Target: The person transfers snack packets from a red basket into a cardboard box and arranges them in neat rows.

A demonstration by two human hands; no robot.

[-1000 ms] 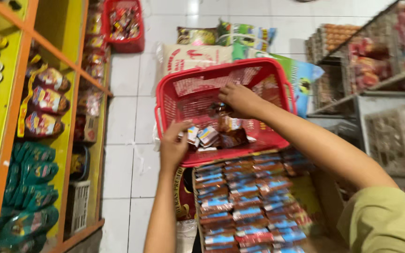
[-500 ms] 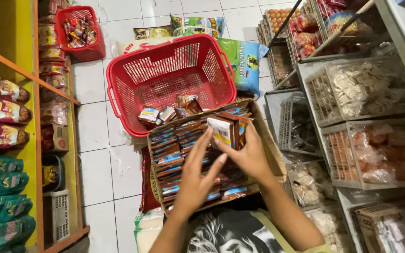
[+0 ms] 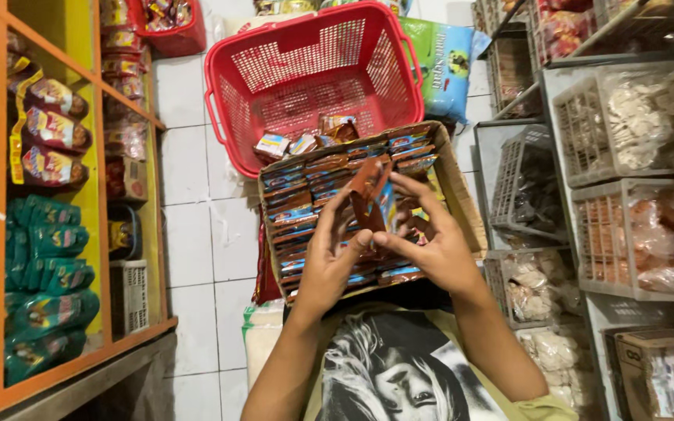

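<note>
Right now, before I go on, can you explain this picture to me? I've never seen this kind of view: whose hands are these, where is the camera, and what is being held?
There is no machine here: a person works with two bare hands, and the one picture comes from a camera worn on their head, looking down. The left hand and right hand together hold a small stack of brown sachets with their fingers. Under the hands sits a cardboard box packed with rows of similar sachets. Beyond it a red plastic basket lies tipped on the white tiled floor, with a few small packets at its lower edge. Yellow shelves of snack bags stand on the left, wire bins of crackers on the right.
</note>
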